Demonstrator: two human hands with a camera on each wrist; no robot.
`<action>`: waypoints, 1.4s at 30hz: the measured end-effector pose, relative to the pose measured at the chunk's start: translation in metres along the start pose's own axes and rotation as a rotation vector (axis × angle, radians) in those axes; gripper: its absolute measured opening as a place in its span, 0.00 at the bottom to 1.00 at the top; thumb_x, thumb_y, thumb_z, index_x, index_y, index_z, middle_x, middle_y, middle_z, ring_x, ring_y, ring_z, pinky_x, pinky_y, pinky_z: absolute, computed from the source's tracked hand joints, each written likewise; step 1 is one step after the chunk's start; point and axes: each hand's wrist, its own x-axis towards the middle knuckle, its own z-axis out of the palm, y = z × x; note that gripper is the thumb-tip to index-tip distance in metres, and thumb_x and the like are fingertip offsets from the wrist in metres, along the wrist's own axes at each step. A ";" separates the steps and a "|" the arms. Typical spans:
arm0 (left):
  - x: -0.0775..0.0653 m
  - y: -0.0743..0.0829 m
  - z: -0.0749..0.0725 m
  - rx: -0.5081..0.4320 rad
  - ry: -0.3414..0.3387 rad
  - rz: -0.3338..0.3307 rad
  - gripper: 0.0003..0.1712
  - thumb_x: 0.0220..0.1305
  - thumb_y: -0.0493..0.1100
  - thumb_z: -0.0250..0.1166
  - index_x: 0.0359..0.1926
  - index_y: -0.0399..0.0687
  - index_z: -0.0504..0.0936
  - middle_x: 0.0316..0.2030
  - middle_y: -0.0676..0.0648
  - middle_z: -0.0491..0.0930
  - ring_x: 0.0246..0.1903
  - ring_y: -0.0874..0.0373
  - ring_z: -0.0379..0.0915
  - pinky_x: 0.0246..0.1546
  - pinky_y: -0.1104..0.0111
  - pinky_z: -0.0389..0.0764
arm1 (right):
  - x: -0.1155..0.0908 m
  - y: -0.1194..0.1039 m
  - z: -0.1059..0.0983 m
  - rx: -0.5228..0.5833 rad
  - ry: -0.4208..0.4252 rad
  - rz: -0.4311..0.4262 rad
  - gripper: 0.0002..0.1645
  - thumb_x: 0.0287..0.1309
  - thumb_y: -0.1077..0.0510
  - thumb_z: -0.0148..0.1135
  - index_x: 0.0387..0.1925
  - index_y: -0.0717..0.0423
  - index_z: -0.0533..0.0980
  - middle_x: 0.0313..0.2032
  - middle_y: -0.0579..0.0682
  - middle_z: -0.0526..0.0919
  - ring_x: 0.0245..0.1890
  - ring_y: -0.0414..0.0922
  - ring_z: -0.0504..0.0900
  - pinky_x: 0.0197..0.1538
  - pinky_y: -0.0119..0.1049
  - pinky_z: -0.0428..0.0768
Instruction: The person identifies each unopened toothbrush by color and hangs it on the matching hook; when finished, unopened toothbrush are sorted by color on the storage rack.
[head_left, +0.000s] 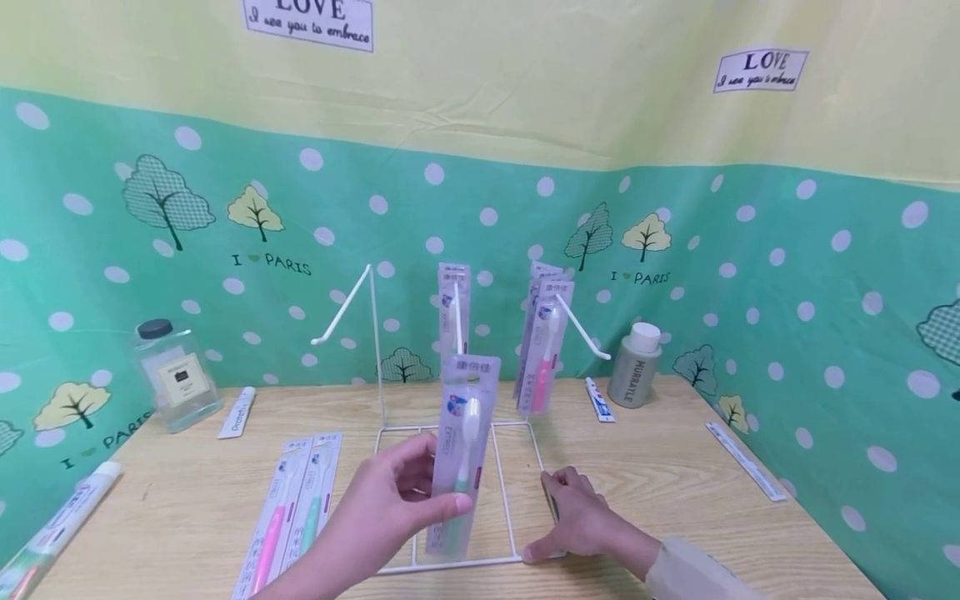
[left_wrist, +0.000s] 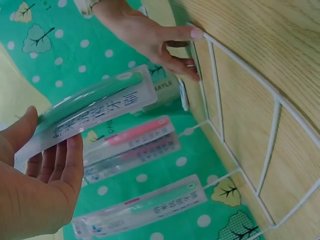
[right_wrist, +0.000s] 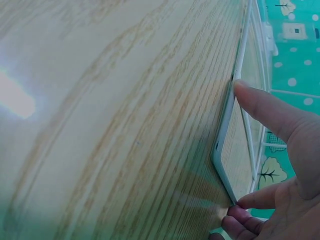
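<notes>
My left hand pinches a packaged toothbrush with a green handle, thumb across its front. It is held nearly upright in front of the white wire rack's middle hook. My right hand holds the right front corner of the rack's base; in the right wrist view the thumb lies on one bar and the fingers at another. Packaged toothbrushes hang on the middle hook, and several more, the front one pink, on the right hook. The left hook is bare.
Two packaged toothbrushes, one pink and one green, lie left of the rack. Further left are a glass bottle, a white tube and a larger tube. On the right stand a grey bottle, a small tube and a flat strip.
</notes>
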 end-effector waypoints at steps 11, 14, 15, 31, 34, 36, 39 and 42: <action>0.013 -0.006 0.001 -0.057 0.087 -0.039 0.23 0.48 0.47 0.70 0.44 0.42 0.75 0.35 0.46 0.82 0.33 0.55 0.78 0.37 0.64 0.80 | 0.000 0.001 0.000 0.010 0.002 -0.019 0.69 0.20 0.34 0.76 0.63 0.66 0.58 0.56 0.60 0.62 0.57 0.59 0.59 0.55 0.61 0.62; 0.021 -0.013 0.003 -0.064 0.125 -0.044 0.23 0.47 0.46 0.70 0.44 0.42 0.76 0.34 0.46 0.82 0.32 0.55 0.78 0.37 0.65 0.79 | -0.001 0.001 0.000 0.013 0.009 -0.027 0.69 0.20 0.35 0.76 0.63 0.67 0.58 0.56 0.61 0.62 0.57 0.59 0.59 0.55 0.61 0.62; 0.024 -0.015 0.004 -0.074 0.140 -0.043 0.23 0.47 0.46 0.70 0.44 0.43 0.76 0.34 0.46 0.82 0.32 0.55 0.78 0.38 0.65 0.79 | -0.001 0.001 0.000 0.015 0.010 -0.027 0.69 0.20 0.35 0.76 0.63 0.67 0.58 0.56 0.61 0.62 0.57 0.59 0.59 0.55 0.61 0.62; 0.097 -0.052 -0.004 -0.150 0.377 -0.051 0.23 0.50 0.49 0.69 0.46 0.43 0.78 0.38 0.44 0.82 0.40 0.54 0.78 0.46 0.58 0.77 | -0.003 0.001 -0.002 0.032 -0.003 -0.058 0.69 0.23 0.35 0.75 0.64 0.67 0.57 0.58 0.61 0.60 0.57 0.61 0.58 0.54 0.61 0.63; 0.108 -0.056 -0.008 -0.144 0.380 -0.048 0.23 0.50 0.50 0.68 0.46 0.44 0.78 0.39 0.44 0.82 0.41 0.54 0.78 0.47 0.58 0.76 | -0.004 0.001 -0.002 0.033 -0.001 -0.058 0.69 0.22 0.35 0.75 0.64 0.67 0.57 0.58 0.61 0.60 0.57 0.61 0.58 0.54 0.61 0.63; 0.113 -0.058 -0.010 -0.143 0.381 -0.045 0.24 0.50 0.50 0.68 0.47 0.44 0.78 0.40 0.44 0.81 0.41 0.53 0.78 0.47 0.58 0.76 | -0.004 0.001 -0.001 0.030 0.000 -0.057 0.69 0.22 0.35 0.75 0.64 0.67 0.57 0.58 0.62 0.60 0.58 0.61 0.58 0.54 0.61 0.63; 0.120 -0.061 -0.012 -0.137 0.385 -0.045 0.25 0.50 0.51 0.68 0.47 0.44 0.77 0.41 0.43 0.81 0.42 0.53 0.77 0.48 0.57 0.75 | -0.003 0.000 -0.001 0.024 0.003 -0.048 0.69 0.22 0.34 0.75 0.64 0.66 0.57 0.58 0.61 0.60 0.58 0.61 0.58 0.54 0.61 0.63; 0.125 -0.062 -0.013 -0.130 0.387 -0.043 0.25 0.51 0.50 0.68 0.48 0.44 0.77 0.42 0.42 0.81 0.43 0.52 0.77 0.48 0.57 0.75 | -0.003 0.000 -0.001 0.022 0.003 -0.045 0.69 0.21 0.35 0.75 0.64 0.66 0.57 0.58 0.61 0.61 0.58 0.60 0.58 0.55 0.61 0.62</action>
